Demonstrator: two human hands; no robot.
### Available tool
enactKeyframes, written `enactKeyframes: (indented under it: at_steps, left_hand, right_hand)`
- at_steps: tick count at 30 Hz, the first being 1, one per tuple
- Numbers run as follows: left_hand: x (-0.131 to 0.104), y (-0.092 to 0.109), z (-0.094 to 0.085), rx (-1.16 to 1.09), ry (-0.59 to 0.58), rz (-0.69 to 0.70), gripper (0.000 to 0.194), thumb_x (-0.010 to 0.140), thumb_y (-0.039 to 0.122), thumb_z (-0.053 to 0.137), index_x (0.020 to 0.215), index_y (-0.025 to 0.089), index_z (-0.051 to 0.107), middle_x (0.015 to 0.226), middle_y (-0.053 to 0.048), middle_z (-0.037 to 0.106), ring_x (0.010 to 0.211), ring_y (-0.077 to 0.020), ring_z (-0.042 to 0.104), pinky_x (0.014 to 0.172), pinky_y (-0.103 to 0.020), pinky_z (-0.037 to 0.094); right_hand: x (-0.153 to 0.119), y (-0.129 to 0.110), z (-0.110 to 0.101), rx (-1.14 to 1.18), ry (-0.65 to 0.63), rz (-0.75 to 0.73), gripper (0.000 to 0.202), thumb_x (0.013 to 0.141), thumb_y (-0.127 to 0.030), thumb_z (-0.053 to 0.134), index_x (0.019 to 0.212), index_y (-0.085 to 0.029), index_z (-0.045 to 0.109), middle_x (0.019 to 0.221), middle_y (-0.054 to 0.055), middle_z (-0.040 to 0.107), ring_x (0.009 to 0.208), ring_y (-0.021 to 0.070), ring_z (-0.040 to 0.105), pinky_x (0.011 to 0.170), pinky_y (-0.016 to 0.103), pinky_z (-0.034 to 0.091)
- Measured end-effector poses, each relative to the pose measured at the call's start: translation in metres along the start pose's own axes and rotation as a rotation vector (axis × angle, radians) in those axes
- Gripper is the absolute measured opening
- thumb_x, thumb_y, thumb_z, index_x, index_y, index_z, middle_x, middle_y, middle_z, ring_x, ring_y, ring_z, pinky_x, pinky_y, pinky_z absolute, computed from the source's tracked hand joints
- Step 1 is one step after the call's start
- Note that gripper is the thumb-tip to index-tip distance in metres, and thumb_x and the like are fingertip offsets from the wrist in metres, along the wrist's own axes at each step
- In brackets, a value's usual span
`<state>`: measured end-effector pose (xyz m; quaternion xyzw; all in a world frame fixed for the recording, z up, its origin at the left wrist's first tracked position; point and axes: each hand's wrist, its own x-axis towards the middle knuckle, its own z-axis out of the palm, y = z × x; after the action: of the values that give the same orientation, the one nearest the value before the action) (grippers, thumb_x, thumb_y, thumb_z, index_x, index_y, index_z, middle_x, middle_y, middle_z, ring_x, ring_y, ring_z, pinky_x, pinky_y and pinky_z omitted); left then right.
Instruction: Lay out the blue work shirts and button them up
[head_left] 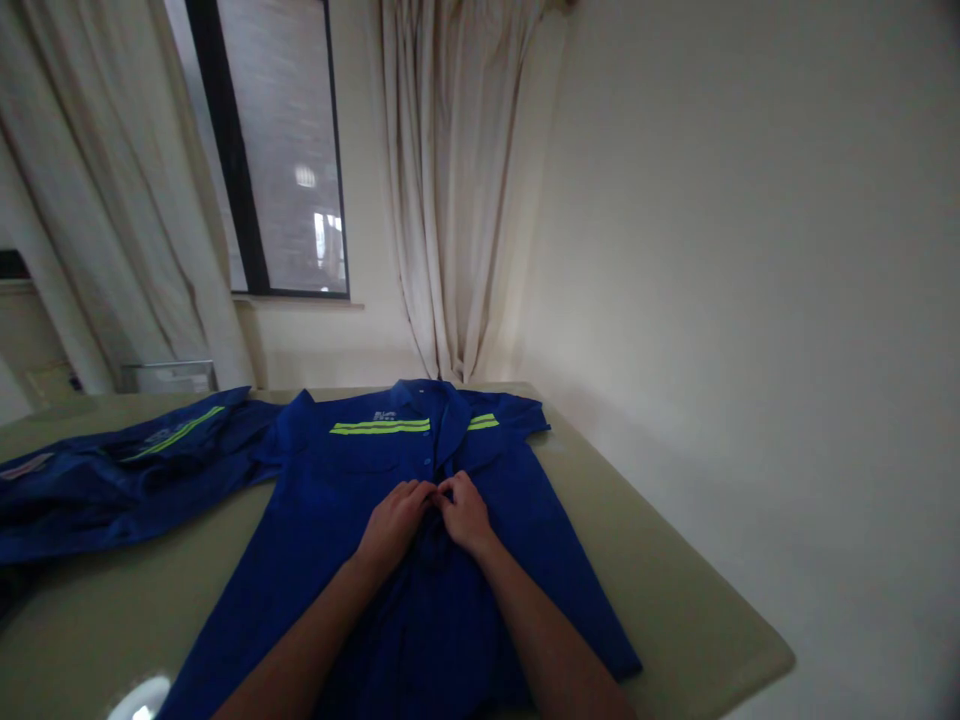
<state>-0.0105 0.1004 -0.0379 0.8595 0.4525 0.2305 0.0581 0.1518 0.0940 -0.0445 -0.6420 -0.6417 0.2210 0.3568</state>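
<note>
A blue work shirt (330,500) with yellow-green reflective stripes lies spread out, front up, its collar toward the window. My left hand (397,518) and my right hand (463,512) meet at the middle of its front opening, below the chest stripes. Both hands are closed, fingertips pinching the shirt's front edge between them. Whether a button is between the fingers is hidden. Above my hands a few small buttons show along the front edge, and the collar is partly folded open.
A second blue garment (135,480) with a yellow-green stripe lies crumpled at the left, meeting the shirt's sleeve. Both are on a greenish table (660,560) whose right edge runs beside a pale wall (750,300). Behind stand a window (292,150) and beige curtains (457,180).
</note>
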Motion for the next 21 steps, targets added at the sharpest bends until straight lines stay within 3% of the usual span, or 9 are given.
enactKeyframes:
  at_steps: [5,9,13,15,18,21]
  left_hand:
    - [-0.002,0.005,-0.011,0.250,-0.070,0.143,0.040,0.096,0.008,0.048,0.130,0.024,0.060,0.112,-0.007,0.068,0.107,-0.0233,0.061,0.093,-0.033,0.049]
    - [-0.004,0.009,-0.015,0.302,-0.059,0.116,0.040,0.097,0.009,0.045,0.131,0.022,0.061,0.112,-0.009,0.069,0.108,-0.0247,0.062,0.093,-0.035,0.050]
    - [-0.011,0.012,-0.015,0.333,-0.009,-0.007,0.034,0.103,0.021,0.038,0.107,0.021,0.071,0.100,-0.009,0.071,0.097,-0.0260,0.066,0.085,-0.038,0.052]
    - [-0.015,0.014,-0.014,0.344,0.015,-0.053,0.037,0.104,0.025,0.035,0.105,0.022,0.072,0.105,-0.009,0.072,0.101,-0.0267,0.067,0.088,-0.041,0.052]
    - [-0.025,0.014,-0.007,0.292,-0.009,-0.093,0.041,0.104,0.031,0.035,0.135,0.026,0.061,0.138,-0.009,0.065,0.130,-0.0272,0.057,0.109,-0.047,0.044]
    - [-0.042,0.016,0.001,0.190,-0.095,-0.124,0.059,0.103,0.040,0.034,0.158,0.019,0.032,0.158,-0.011,0.047,0.147,-0.0274,0.041,0.121,-0.053,0.029]
  right_hand:
    - [0.018,0.003,0.004,0.009,-0.074,0.104,0.011,0.085,-0.021,0.064,0.087,-0.020,0.075,0.091,0.005,0.073,0.088,0.0205,0.067,0.073,0.026,0.044]
    - [0.028,-0.001,0.000,0.015,-0.161,0.091,0.015,0.083,-0.016,0.062,0.071,-0.017,0.072,0.071,0.002,0.072,0.070,0.0175,0.065,0.062,0.024,0.043]
    - [0.015,-0.009,-0.008,-0.019,-0.126,0.030,0.018,0.089,-0.018,0.057,0.086,-0.018,0.074,0.090,0.003,0.076,0.087,0.0173,0.069,0.076,0.023,0.046]
    - [0.005,-0.013,-0.012,-0.054,-0.081,0.001,0.022,0.090,-0.017,0.055,0.100,-0.022,0.074,0.106,0.002,0.075,0.102,0.0177,0.067,0.086,0.025,0.045]
    - [0.001,-0.023,-0.015,-0.128,-0.035,0.007,0.034,0.089,-0.016,0.056,0.117,-0.030,0.070,0.119,0.003,0.070,0.111,0.0208,0.065,0.092,0.030,0.045]
    - [0.011,-0.031,-0.017,-0.197,0.011,0.091,0.026,0.096,-0.032,0.052,0.107,-0.023,0.073,0.117,0.012,0.067,0.106,0.0288,0.067,0.087,0.039,0.048]
